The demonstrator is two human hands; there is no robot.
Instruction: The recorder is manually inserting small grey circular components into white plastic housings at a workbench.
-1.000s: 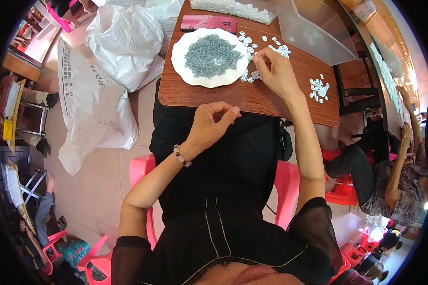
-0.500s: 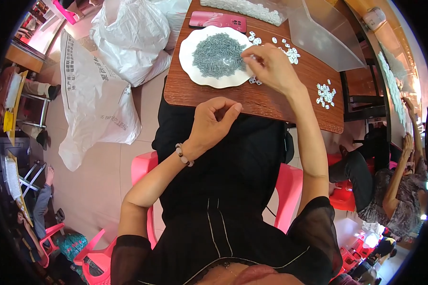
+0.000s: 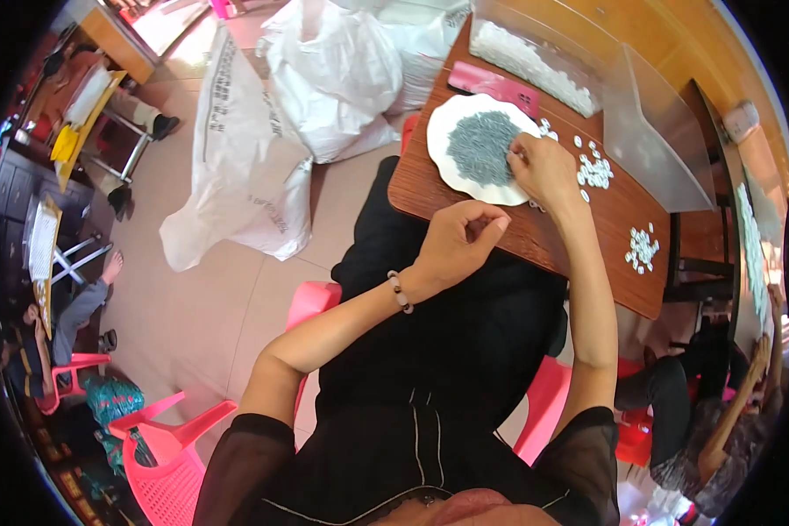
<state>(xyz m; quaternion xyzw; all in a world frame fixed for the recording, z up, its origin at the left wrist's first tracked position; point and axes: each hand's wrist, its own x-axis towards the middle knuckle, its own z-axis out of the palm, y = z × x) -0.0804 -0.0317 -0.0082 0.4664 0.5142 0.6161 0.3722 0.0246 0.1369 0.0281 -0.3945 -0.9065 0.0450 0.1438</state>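
Observation:
A white plate with a scalloped rim [image 3: 441, 167] holds a heap of thin grey screw-like pieces [image 3: 480, 145]. At the right side of this heap, the fingertips of my right hand [image 3: 550, 173] are pinched together; whatever is between them is too small to make out. My left hand [image 3: 458, 248] is held over my lap, just off the table's near edge. Its thumb and forefinger meet in a pinch, and anything between them is hidden. Small white plastic pieces with holes [image 3: 596, 172] lie scattered right of the plate, and another cluster of white pieces [image 3: 642, 251] sits nearer the table's right end.
Behind the plate, a pink phone [image 3: 482, 83] lies beside a clear bin of white pieces [image 3: 535, 66]. A translucent panel [image 3: 653, 131] stands along the table's far right side. White sacks [image 3: 245, 167] stand on the floor at left. Another person [image 3: 719, 412] sits at far right.
The view has turned, so table and plate appear farther right and lower. My right fingertips have moved a little inward onto the heap. My left hand keeps its pinch near the table's edge.

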